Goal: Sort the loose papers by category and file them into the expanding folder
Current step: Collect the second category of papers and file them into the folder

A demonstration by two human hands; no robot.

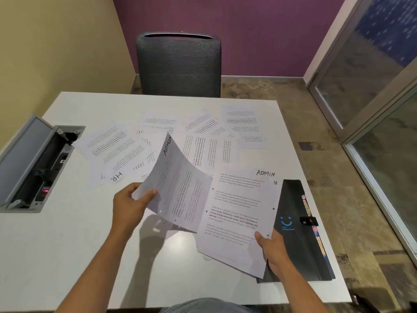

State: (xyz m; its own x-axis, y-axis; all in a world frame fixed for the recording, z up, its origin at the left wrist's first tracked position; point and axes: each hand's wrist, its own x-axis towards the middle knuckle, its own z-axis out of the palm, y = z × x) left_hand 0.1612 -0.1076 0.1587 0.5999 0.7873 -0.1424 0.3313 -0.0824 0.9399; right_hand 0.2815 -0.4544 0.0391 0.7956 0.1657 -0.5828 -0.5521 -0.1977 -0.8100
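While the left hand (130, 205) pinches a curled ADMIN sheet (178, 186), the right hand (274, 251) grips an ADMIN stack (237, 213).

- white table (67, 245), open grey cable box (33, 163) at left
- grey mesh chair (178, 66) at far side
- purple far wall (248, 30), beige left wall (56, 41)
- mottled brown floor (316, 132), glass partition (383, 86) right

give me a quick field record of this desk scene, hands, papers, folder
left hand: pinches curled ADMIN sheet by its lower corner, lifted
right hand: holds ADMIN stack at its near edge
expanding folder: black, closed, flat at right, partly under the stack
loose papers: scattered mid-table, one marked HR
table: white, cable box open at left
chair: grey, far side
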